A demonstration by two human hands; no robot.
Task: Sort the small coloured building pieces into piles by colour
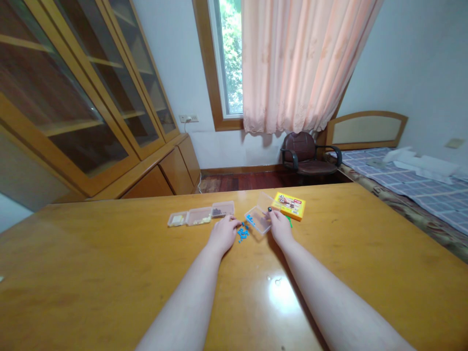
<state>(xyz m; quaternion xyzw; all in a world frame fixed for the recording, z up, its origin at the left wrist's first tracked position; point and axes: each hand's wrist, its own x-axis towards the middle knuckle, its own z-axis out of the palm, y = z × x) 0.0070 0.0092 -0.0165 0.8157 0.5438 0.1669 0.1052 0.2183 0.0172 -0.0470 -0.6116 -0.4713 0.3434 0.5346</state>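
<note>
My right hand (281,228) grips the right side of a clear plastic box (261,227), which is tilted with its lid open at the back. A few blue pieces (250,219) lie inside, toward its left end. To the left of the box is a loose pile of small blue building bricks (243,234) on the table. My left hand (224,233) rests at the pile's left edge, fingers drawn together near the bricks; whatever is between the fingertips is too small to make out.
Three more clear boxes stand to the left: one with dark pieces (223,209), and two with pale pieces, the middle box (199,216) and the end box (178,219). A yellow carton (290,205) and green pieces (289,221) lie right on the wooden table (120,273).
</note>
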